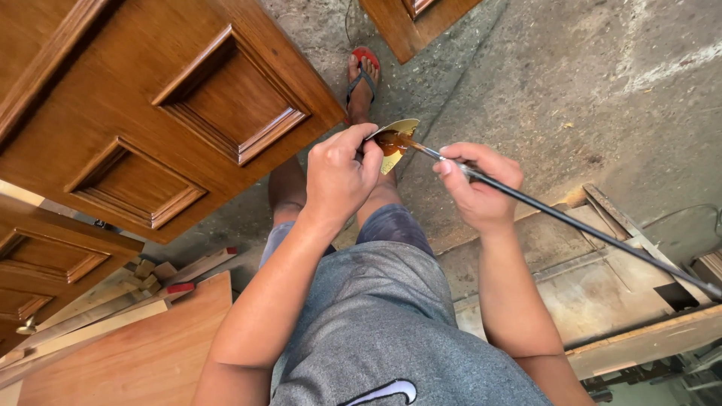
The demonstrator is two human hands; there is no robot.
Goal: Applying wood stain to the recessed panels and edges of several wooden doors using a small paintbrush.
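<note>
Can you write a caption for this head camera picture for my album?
Left hand holds a small card of brown paste while right hand dips a long brush.

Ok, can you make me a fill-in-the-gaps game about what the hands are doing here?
1. The right hand holds a long ____ stick.
2. The left hand pinches a small scraper blade smeared with ____ paste.
3. A panelled wooden ____ lies to the person's left.
4. The foot wears a ____ flip-flop.

Missing words: black; brown; door; red

Amber-smeared scraper (392,140), black brush handle (587,229), brown door (150,105).
</note>
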